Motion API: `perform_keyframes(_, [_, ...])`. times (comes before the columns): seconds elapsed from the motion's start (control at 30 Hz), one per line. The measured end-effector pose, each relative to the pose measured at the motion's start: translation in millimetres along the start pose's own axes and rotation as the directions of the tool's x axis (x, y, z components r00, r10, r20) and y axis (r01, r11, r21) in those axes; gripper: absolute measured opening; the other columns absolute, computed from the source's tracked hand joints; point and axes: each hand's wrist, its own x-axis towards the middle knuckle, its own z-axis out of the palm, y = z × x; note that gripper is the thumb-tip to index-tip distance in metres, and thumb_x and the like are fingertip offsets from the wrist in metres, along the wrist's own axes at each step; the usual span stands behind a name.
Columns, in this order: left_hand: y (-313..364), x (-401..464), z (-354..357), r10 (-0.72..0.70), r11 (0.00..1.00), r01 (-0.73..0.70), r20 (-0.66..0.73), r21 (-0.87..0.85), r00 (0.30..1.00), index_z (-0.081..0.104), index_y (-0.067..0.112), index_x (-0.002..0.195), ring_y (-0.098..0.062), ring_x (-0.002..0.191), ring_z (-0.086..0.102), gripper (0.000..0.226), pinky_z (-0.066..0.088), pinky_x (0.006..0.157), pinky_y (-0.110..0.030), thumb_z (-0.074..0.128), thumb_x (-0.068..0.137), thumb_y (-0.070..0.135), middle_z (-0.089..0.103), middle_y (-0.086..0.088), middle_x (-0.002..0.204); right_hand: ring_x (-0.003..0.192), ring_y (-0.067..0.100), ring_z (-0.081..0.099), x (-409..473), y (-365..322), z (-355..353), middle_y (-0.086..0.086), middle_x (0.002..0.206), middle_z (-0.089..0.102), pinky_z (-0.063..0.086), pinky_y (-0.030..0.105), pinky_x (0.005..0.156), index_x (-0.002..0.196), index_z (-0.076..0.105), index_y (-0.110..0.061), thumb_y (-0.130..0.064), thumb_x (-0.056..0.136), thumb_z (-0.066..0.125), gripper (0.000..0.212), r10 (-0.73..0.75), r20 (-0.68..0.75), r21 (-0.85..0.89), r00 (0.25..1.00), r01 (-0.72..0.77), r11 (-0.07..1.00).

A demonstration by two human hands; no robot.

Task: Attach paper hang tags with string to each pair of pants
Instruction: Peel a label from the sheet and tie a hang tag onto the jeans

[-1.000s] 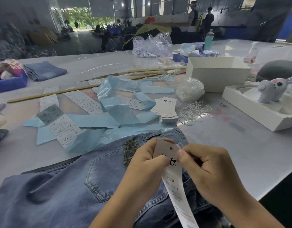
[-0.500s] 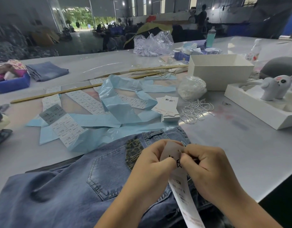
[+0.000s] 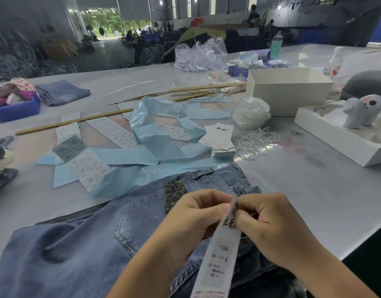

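A pair of blue jeans [image 3: 82,239] lies waistband-up on the table in front of me, with a leopard-print patch [image 3: 174,193] near the waist. My left hand [image 3: 194,220] and my right hand [image 3: 269,222] meet above the waistband and both pinch the top end of a long white paper hang tag [image 3: 221,259], which hangs down toward me. The tag's hole and any string there are hidden by my fingers. A stack of spare tags [image 3: 219,136] and a heap of loose white strings [image 3: 256,143] lie farther back on the table.
Blue backing paper [image 3: 157,130] and label strips [image 3: 88,168] litter the table's middle, with wooden sticks [image 3: 73,121] behind. A bag of strings [image 3: 250,112], a white box [image 3: 290,91] and a tray [image 3: 340,136] with a toy animal [image 3: 361,110] stand right. Folded jeans [image 3: 60,91] lie back left.
The tag's top has turned edge-on between my fingers and my two hands have drawn closer together at it. The jeans have not moved.
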Motion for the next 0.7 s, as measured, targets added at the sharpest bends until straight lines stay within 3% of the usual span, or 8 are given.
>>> perform_keyframes(0.13, [-0.8, 1.4, -1.4, 0.047, 0.998, -0.048, 0.013, 0.049, 0.999, 0.073, 0.008, 0.083, -0.013, 0.061, 0.065, 0.001, 0.05, 0.053, -0.02, 0.073, 0.082, 0.007, 0.07, -0.008, 0.074, 0.042, 0.007, 0.033, -0.2, 0.7, -3.8, -0.01, 0.043, 0.038, 0.021, 0.019, 0.042, 0.051, 0.047, -0.024, -0.034, 0.079, 0.055, 0.031, -0.036, 0.061, -0.057, 0.997, 0.039, 0.998])
perform_keyframes(0.2, [-1.6, 3.3, -3.6, 0.049, 0.995, -0.049, 0.006, 0.086, 0.999, 0.072, 0.007, 0.083, -0.013, 0.06, 0.065, 0.008, 0.05, 0.052, -0.019, 0.068, 0.087, 0.003, 0.07, -0.007, 0.072, 0.042, 0.008, 0.034, 0.6, 0.5, -5.0, -0.011, 0.043, 0.039, 0.021, 0.02, 0.042, 0.05, 0.045, -0.027, -0.035, 0.077, 0.055, 0.03, -0.043, 0.097, -0.087, 0.994, 0.052, 0.995])
perform_keyframes(0.3, [-3.1, 5.2, -5.7, 0.058, 0.979, -0.058, 0.01, 0.193, 0.998, 0.074, 0.017, 0.079, -0.018, 0.062, 0.063, 0.009, 0.049, 0.053, -0.022, 0.069, 0.086, 0.013, 0.07, -0.009, 0.075, 0.042, 0.009, 0.036, 0.4, 0.2, -5.5, -0.011, 0.043, 0.041, 0.022, 0.02, 0.041, 0.05, 0.043, -0.026, -0.039, 0.076, 0.054, 0.032, -0.052, 0.123, -0.123, 0.991, 0.067, 0.99])
perform_keyframes(0.4, [-5.8, 5.6, -4.5, 0.047, 0.956, -0.044, -0.003, 0.292, 0.999, 0.071, 0.018, 0.079, -0.015, 0.056, 0.054, 0.011, 0.043, 0.051, -0.023, 0.063, 0.084, 0.023, 0.065, -0.003, 0.068, 0.042, 0.01, 0.036, -0.6, -0.1, -5.4, -0.011, 0.044, 0.042, 0.024, 0.021, 0.041, 0.053, 0.044, -0.024, -0.044, 0.075, 0.051, 0.031, -0.06, 0.119, -0.14, 0.991, 0.077, 0.987])
perform_keyframes(0.57, [-10.0, 6.3, -2.5, 0.041, 0.907, -0.011, -0.063, 0.421, 0.997, 0.064, 0.016, 0.081, -0.001, 0.048, 0.048, 0.019, 0.037, 0.049, -0.013, 0.055, 0.097, 0.015, 0.057, 0.013, 0.055, 0.044, 0.011, 0.036, -1.9, 1.8, -3.4, -0.009, 0.047, 0.042, 0.023, 0.021, 0.043, 0.054, 0.042, -0.02, -0.034, 0.076, 0.059, 0.031, -0.058, 0.098, -0.175, 0.993, 0.075, 0.982])
perform_keyframes(0.7, [-8.8, 5.9, 0.4, 0.01, 0.911, 0.035, -0.107, 0.41, 0.994, 0.062, 0.013, 0.083, -0.008, 0.056, 0.049, 0.018, 0.04, 0.057, -0.023, 0.053, 0.099, 0.016, 0.058, 0.008, 0.063, 0.049, 0.013, 0.046, -3.5, 3.2, -1.6, -0.009, 0.053, 0.052, 0.028, 0.018, 0.043, 0.059, 0.054, -0.021, -0.034, 0.078, 0.064, 0.025, -0.03, 0.032, -0.211, 0.999, 0.036, 0.977])
